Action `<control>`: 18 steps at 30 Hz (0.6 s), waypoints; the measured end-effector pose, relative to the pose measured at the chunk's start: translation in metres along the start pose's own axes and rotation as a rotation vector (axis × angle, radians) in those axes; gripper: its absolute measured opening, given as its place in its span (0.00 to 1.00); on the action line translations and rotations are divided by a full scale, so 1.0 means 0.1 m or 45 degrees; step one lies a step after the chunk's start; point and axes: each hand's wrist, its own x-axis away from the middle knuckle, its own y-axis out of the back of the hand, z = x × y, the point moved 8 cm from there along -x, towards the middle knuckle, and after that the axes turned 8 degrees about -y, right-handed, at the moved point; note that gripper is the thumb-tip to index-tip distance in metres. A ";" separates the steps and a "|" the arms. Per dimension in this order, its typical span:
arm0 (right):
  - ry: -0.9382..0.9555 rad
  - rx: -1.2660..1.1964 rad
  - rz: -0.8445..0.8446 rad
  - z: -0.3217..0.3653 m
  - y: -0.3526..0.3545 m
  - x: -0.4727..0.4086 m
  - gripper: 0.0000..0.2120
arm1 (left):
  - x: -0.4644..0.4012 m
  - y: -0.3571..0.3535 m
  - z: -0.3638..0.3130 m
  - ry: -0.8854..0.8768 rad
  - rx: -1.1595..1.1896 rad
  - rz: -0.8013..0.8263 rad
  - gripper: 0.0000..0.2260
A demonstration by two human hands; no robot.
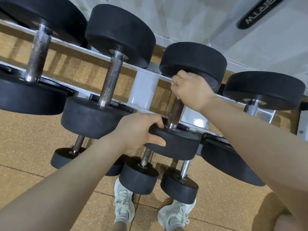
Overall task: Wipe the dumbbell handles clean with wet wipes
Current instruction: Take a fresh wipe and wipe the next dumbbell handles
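A black dumbbell lies across the white rack's upper tier, its knurled metal handle (176,112) running between a far head (193,60) and a near head (178,144). My right hand (191,89) is wrapped round the top of that handle, and a sliver of white wet wipe (178,98) shows under the fingers. My left hand (138,130) grips the rim of the near head, thumb below and fingers on top.
More dumbbells sit on the white rack (143,87): two larger ones to the left (111,80), one to the right (251,105). Smaller dumbbells (138,175) fill the lower tier above my shoes (123,202). The floor is tan rubber tile.
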 end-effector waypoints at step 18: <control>-0.408 -0.686 0.081 -0.31 -0.10 0.23 0.02 | -0.02 0.01 -0.01 -0.017 0.006 -0.001 0.21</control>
